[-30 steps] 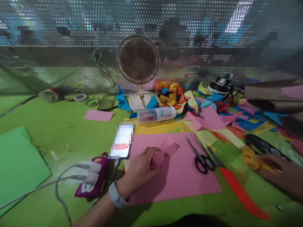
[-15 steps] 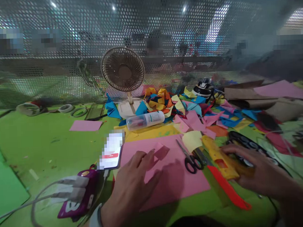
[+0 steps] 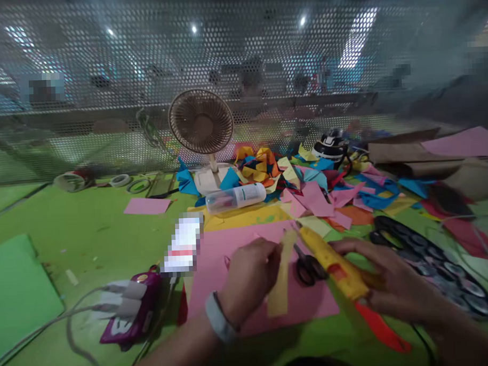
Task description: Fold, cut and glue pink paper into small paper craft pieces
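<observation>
My right hand [image 3: 375, 269] grips a yellow glue gun [image 3: 330, 260], its nozzle pointing away and to the left. My left hand [image 3: 257, 270] has its fingers curled in a pinch on a pale yellow paper strip [image 3: 279, 296], which hangs over the pink sheet [image 3: 316, 308]. The glue gun's tip is close to the strip's upper end; whether they touch I cannot tell. Scissors with black handles [image 3: 307, 269] lie between the hands. Under the gun a red-orange handle [image 3: 383, 327] sticks out. Some folded pink paper [image 3: 226, 262] is mostly hidden behind my left hand.
A phone [image 3: 184, 244] and a purple power adapter [image 3: 132, 309] with cables lie at left. Behind are a bottle [image 3: 236, 198], a fan [image 3: 202, 121] and heaped paper scraps [image 3: 314, 196]. A black tray-like object [image 3: 435, 267] lies at right.
My left hand has moved right from the folded pink paper and now pinches the yellow strip. My right hand has closed around the glue gun and raised it, with its nozzle shifted left.
</observation>
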`<state>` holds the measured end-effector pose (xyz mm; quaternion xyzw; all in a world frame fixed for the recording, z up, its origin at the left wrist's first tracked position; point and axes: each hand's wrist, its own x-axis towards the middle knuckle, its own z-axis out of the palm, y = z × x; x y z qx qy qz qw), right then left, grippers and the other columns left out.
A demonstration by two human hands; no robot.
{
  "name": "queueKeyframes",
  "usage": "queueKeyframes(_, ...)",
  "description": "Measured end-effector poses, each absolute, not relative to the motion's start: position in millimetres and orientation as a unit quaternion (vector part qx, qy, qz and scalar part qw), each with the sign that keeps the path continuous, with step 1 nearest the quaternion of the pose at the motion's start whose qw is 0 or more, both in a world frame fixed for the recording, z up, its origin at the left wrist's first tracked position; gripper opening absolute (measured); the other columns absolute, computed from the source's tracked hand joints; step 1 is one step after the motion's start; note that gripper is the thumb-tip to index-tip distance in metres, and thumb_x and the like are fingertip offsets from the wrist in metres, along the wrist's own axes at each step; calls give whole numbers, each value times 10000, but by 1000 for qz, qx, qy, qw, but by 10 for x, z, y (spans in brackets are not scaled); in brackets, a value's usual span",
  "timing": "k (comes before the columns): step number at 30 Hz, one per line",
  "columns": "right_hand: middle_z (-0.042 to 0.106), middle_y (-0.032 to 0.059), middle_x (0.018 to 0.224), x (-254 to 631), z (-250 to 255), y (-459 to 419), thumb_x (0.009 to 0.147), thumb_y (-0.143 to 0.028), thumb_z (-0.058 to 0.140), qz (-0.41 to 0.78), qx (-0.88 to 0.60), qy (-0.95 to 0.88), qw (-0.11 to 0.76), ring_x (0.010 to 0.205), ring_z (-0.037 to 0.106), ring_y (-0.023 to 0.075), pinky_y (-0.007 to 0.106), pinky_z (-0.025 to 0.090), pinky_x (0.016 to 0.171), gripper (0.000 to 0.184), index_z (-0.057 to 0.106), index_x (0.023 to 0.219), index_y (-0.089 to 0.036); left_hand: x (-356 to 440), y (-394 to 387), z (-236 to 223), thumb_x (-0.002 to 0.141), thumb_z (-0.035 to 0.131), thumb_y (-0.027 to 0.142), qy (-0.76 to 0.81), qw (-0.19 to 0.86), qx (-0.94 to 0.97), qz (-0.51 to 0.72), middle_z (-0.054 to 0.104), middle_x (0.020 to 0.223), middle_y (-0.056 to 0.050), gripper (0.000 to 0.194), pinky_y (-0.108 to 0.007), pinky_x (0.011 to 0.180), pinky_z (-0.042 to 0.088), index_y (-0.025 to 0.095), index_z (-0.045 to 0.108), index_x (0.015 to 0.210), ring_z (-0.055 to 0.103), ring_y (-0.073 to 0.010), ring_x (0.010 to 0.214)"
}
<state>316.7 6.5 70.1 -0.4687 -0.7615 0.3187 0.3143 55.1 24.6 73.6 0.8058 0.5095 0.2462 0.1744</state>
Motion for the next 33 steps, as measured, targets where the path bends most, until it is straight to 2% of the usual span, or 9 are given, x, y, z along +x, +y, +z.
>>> queueKeyframes(3, 675, 67, 877, 3290, 663, 211, 663, -299, 642, 454, -471, -613, 443, 854, 635, 277, 385, 513, 761, 322, 631, 978, -234, 578, 456, 767, 900, 430, 375, 530, 320, 733, 283, 410, 475, 33, 429, -221, 438, 247, 177, 396, 522, 418, -96, 451)
queueKeyframes(6, 680, 82, 831, 3384, 645, 335, 679, -391, 577, 553, -404, -488, 541, 809, 644, 305, 455, 511, 754, 338, 641, 964, -222, 795, 722, 733, 857, 499, 407, 518, 506, 621, 298, 394, 408, 58, 413, -196, 400, 265, 175, 426, 523, 420, -79, 374)
queueKeyframes(8, 680, 96, 846, 3414, 648, 376, 679, -435, 535, 585, -375, -461, 552, 822, 645, 314, 461, 507, 762, 387, 642, 973, -208, 1044, 896, 668, 875, 461, 375, 507, 546, 599, 293, 444, 415, 47, 412, -181, 397, 310, 168, 439, 520, 434, -68, 362)
queueKeyframes(13, 681, 92, 827, 3345, 664, 387, 684, -406, 494, 599, -378, -460, 535, 844, 646, 287, 423, 512, 773, 402, 631, 992, -186, 1655, 1120, 522, 896, 415, 271, 446, 625, 591, 248, 645, 630, -32, 300, -182, 507, 461, 136, 524, 652, 610, -88, 517)
queueKeyframes(18, 688, 83, 831, 3236, 615, 398, 668, -331, 535, 636, -358, -422, 537, 817, 654, 271, 411, 522, 752, 364, 630, 982, -172, 1647, 1019, 475, 844, 472, 198, 411, 635, 620, 208, 640, 612, -23, 158, -190, 411, 423, 131, 567, 737, 608, -128, 476)
queueKeyframes(23, 694, 83, 869, 3191, 550, 389, 664, -321, 607, 666, -365, -394, 517, 816, 657, 279, 402, 533, 714, 287, 657, 911, -184, 1079, 857, 683, 860, 511, 280, 468, 510, 641, 331, 611, 750, -15, 153, -214, 577, 451, 154, 598, 860, 575, -125, 656)
queueKeyframes(26, 702, 75, 851, 3115, 552, 364, 647, -313, 649, 665, -384, -386, 511, 791, 661, 273, 372, 539, 677, 267, 675, 883, -193, 789, 736, 876, 887, 506, 325, 481, 244, 726, 427, 606, 802, -29, 193, -236, 604, 429, 167, 609, 849, 541, -136, 691)
queueKeyframes(30, 706, 62, 843, 2957, 521, 322, 661, -306, 664, 662, -393, -381, 513, 729, 667, 240, 330, 538, 637, 275, 678, 908, -187, 719, 552, 926, 916, 471, 297, 395, -26, 848, 353, 596, 798, -44, 195, -270, 648, 416, 175, 610, 857, 547, -159, 740)
queueKeyframes(33, 705, 62, 788, 2838, 448, 275, 705, -343, 644, 631, -421, -423, 495, 686, 667, 241, 344, 539, 615, 261, 672, 900, -171, 806, 467, 826, 928, 444, 266, 343, -158, 884, 274, 592, 793, -47, 180, -292, 601, 396, 158, 588, 922, 543, -169, 715)
